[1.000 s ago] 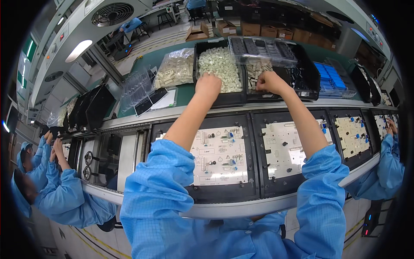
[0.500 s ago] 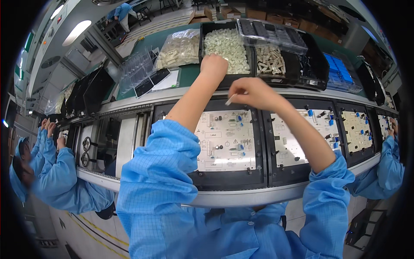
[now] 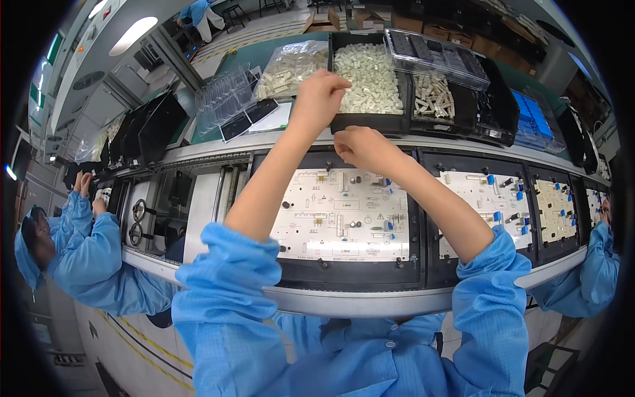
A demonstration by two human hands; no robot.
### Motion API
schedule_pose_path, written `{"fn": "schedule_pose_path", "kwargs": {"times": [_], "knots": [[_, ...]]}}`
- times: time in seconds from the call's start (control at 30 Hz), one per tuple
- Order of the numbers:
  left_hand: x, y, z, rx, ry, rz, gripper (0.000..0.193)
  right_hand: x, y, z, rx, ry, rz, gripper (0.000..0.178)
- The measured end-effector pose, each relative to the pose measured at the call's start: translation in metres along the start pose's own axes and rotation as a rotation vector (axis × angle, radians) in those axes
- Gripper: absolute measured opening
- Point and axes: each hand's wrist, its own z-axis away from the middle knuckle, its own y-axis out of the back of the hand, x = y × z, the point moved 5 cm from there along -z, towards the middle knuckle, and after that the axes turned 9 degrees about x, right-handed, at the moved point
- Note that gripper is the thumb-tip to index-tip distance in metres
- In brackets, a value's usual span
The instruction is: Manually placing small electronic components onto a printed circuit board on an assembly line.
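My left hand [image 3: 319, 99] is raised at the left edge of a black bin [image 3: 368, 123] full of small pale green-white plastic parts [image 3: 370, 79]. Its fingers are pinched together; what they hold, if anything, cannot be made out. Just below and to the right, my right hand [image 3: 368, 148] hovers in front of that bin, over the far edge of a black frame. Its fingers curl closed, their tips turned down and left, and any part in them is hidden. Beneath both hands lies a white circuit board [image 3: 357, 228] in the frame, carrying several small components.
A plastic bag of cream parts [image 3: 288, 73] and clear trays [image 3: 221, 102] are left of the bin. To its right stand a bin of beige parts [image 3: 433, 99], a clear-lidded tray [image 3: 436, 58] and blue parts [image 3: 529, 114]. More framed boards [image 3: 486, 205] sit rightward. Co-workers [image 3: 99, 264] work on both sides.
My left hand has drawn back from the parts to the bin's left edge. The small white piece seen in my right fingers is now out of sight. The whole view has shifted slightly.
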Motion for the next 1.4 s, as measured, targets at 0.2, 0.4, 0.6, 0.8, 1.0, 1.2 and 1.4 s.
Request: {"fn": "schedule_pose_path", "kwargs": {"times": [0.2,0.4,0.6,0.8,1.0,1.2,1.4], "knots": [[-0.012,0.061,0.068,0.074,0.598,0.652,0.020,-0.030,-0.025,-0.015,-0.045,0.125,-0.092,0.016],[-0.028,0.085,0.125,0.108,0.830,0.818,0.017,-0.041,-0.053,-0.031,-0.179,0.043,-0.066,0.028],[-0.024,0.103,0.144,0.024,0.812,0.700,0.017,-0.049,-0.061,-0.033,-0.220,0.071,0.041,0.029],[-0.019,0.094,0.155,-0.045,0.851,0.616,0.018,-0.044,-0.059,-0.031,-0.188,0.087,0.064,0.029],[-0.008,0.080,0.159,-0.036,0.797,0.685,0.018,-0.040,-0.060,-0.029,-0.165,0.098,0.055,0.029],[-0.011,0.075,0.176,-0.125,0.792,0.541,0.015,-0.016,-0.015,-0.002,-0.020,0.123,-0.032,0.032],[0.013,0.071,0.173,-0.284,0.554,0.105,0.017,0.092,0.120,0.033,0.115,-0.448,0.498,0.014]]}}
